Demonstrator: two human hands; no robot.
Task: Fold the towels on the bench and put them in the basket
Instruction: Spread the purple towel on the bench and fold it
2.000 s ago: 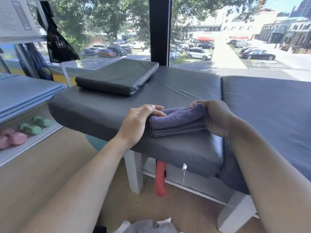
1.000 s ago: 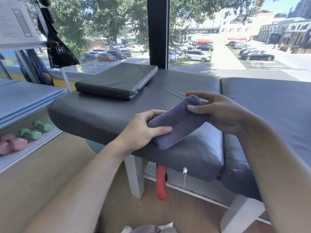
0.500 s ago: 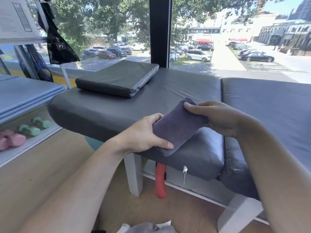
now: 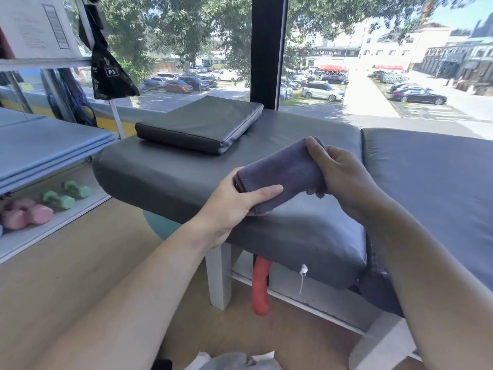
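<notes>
purple folded towel (image 4: 282,177) pinched at each end by left hand (image 4: 234,201) and right hand (image 4: 344,177) fingers.

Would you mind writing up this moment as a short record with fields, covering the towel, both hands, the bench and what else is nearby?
towel: purple towel, folded, tilted, held just above the bench
left hand: left hand grips the towel's lower end, thumb on top
right hand: right hand grips the towel's upper end
bench: grey padded bench
on bench: dark cushion, near the window
nearby: green dumbbells and pink dumbbells on a low shelf
basket: not clearly visible
</notes>
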